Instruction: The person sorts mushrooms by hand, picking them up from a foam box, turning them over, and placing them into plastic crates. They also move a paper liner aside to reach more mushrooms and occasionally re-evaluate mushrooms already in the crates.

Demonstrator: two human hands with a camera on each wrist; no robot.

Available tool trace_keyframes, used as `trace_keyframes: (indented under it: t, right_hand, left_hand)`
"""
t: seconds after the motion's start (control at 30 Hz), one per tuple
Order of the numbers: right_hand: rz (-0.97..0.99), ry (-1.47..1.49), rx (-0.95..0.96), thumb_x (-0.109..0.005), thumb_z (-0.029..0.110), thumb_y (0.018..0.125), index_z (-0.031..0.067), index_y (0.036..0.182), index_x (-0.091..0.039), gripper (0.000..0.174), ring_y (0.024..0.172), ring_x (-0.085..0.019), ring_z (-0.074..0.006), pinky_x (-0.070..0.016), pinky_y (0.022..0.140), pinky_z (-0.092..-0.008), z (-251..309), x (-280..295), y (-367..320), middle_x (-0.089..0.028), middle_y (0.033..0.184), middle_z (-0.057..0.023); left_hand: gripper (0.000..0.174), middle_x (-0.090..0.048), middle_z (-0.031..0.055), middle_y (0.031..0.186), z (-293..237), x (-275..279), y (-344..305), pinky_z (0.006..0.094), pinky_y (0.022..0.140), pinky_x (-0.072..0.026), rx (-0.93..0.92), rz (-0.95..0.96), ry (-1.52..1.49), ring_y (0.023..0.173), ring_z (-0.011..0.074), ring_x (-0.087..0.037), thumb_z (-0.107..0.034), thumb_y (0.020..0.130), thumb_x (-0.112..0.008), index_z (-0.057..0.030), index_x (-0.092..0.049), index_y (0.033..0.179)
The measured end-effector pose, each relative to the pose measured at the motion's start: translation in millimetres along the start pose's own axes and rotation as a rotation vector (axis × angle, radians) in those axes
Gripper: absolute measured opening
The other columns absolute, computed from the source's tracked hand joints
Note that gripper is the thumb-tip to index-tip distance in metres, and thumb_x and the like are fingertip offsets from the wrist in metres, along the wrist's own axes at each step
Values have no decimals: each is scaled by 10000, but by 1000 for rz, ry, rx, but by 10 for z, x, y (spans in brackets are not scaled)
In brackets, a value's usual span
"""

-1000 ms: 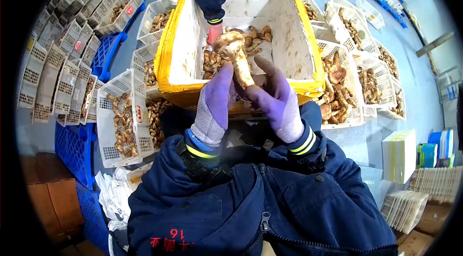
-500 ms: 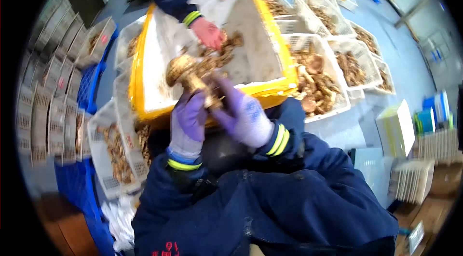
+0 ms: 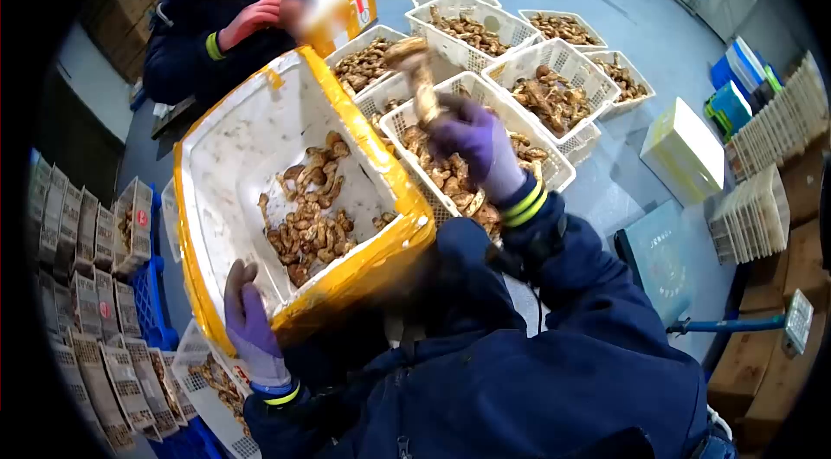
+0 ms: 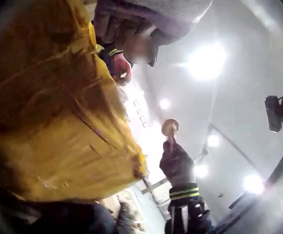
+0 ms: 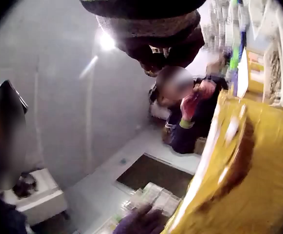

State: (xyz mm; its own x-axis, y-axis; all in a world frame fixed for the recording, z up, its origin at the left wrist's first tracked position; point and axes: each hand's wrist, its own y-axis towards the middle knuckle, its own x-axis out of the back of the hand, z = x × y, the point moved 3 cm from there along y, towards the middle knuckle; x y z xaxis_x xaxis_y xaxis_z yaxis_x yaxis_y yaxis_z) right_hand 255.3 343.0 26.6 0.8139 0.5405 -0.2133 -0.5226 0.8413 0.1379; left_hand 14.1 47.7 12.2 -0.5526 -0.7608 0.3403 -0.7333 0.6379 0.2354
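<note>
My right hand [image 3: 474, 143], in a purple glove, grips a large mushroom [image 3: 424, 91] by the lower stem, its cap pointing up and away. It is above a white basket [image 3: 563, 173] of mushrooms, to the right of a yellow-taped foam box [image 3: 192, 238]. In the left wrist view the mushroom [image 4: 170, 127] stands up from the raised right hand [image 4: 176, 165]. My left hand [image 3: 253, 329], also gloved, rests at the near left rim of the foam box with its fingers extended. Inside the box lies a pile of mushrooms [image 3: 307, 230].
Across the box another person [image 3: 216, 26] in pink gloves stands with hands raised. More baskets of mushrooms [image 3: 554, 100] stand at the right. Stacked baskets [image 3: 104, 303] line the left side. A blue scale [image 3: 662, 260] and a white box [image 3: 684, 152] are at the right.
The mushroom has passed from between both hands into the right hand, now over the baskets. The left hand has moved to the box rim. The other person's hand has left the box.
</note>
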Motion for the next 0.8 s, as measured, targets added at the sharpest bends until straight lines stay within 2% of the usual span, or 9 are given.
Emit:
trace_keyframes:
  t: [0.23,0.3,0.37,0.47,0.57,0.67,0.7,0.77,0.8]
  right_hand:
    - [-491,-13,-212,-657,68,826,-23,1146,-560,346,565,-626,-231,-530,515,-328,-1233,2308,868,-649,772,-147]
    - [-656,36,-244,-628,76,838,-23,1120,-582,303,618,-621,-224,-514,542,-322,-1501,2854,877,-656,814,-128]
    - [-792,96,-494,-599,76,851,-2,1045,-604,209,654,-634,-259,-535,560,-346,-1798,3449,932,-655,817,-134]
    - [-903,231,-484,-537,118,891,23,971,-615,147,710,-637,-284,-567,650,-397,-2090,3936,953,-644,816,-124]
    - [-599,491,-342,-582,185,887,56,946,-615,145,854,-649,-285,-536,790,-441,-2297,4420,1215,-662,845,-107]
    - [-644,361,-148,-553,199,913,52,1075,-598,223,916,-636,-282,-521,840,-433,-1422,3556,1354,-650,999,-111]
    - [-547,214,-45,-536,162,919,58,1180,-588,285,960,-638,-287,-534,862,-425,-1248,3395,1453,-653,1121,-122]
    - [-121,250,90,-511,184,949,17,1269,-535,361,1061,-616,-282,-503,934,-395,-945,3019,1720,-621,1217,-142]
    - [23,52,149,-489,192,965,-5,1285,-515,377,1091,-607,-280,-490,953,-383,-682,2612,1795,-609,1239,-146]
  left_hand:
    - [313,-634,170,1154,529,-157,141,339,940,-472,56,-67,201,1063,235,-607,-143,965,-526,43,-593,1208]
    - [307,-636,165,1147,477,-158,155,334,932,-477,57,-45,329,1055,228,-611,-134,961,-531,45,-595,1202]
    - [299,-644,165,1125,434,-185,150,336,925,-480,75,-43,359,1040,228,-619,-131,966,-521,45,-601,1193]
    - [296,-652,170,1106,424,-222,160,338,918,-482,81,-49,427,1029,239,-626,-132,971,-508,45,-603,1189]
    - [290,-650,173,1109,455,-211,164,339,920,-482,96,-47,440,1029,241,-627,-123,969,-517,46,-605,1187]
    - [273,-649,182,1113,392,-272,163,328,919,-480,108,-86,374,1032,242,-622,-90,949,-542,58,-611,1168]
    - [274,-650,181,1119,392,-245,177,325,926,-475,98,-53,409,1044,240,-617,-89,947,-545,63,-609,1166]
    - [294,-656,177,1116,297,-259,185,332,936,-465,44,-53,472,1053,242,-618,-90,930,-570,54,-601,1184]
    - [303,-651,177,1131,290,-242,191,332,941,-462,24,-66,485,1060,241,-617,-88,923,-575,47,-599,1194]
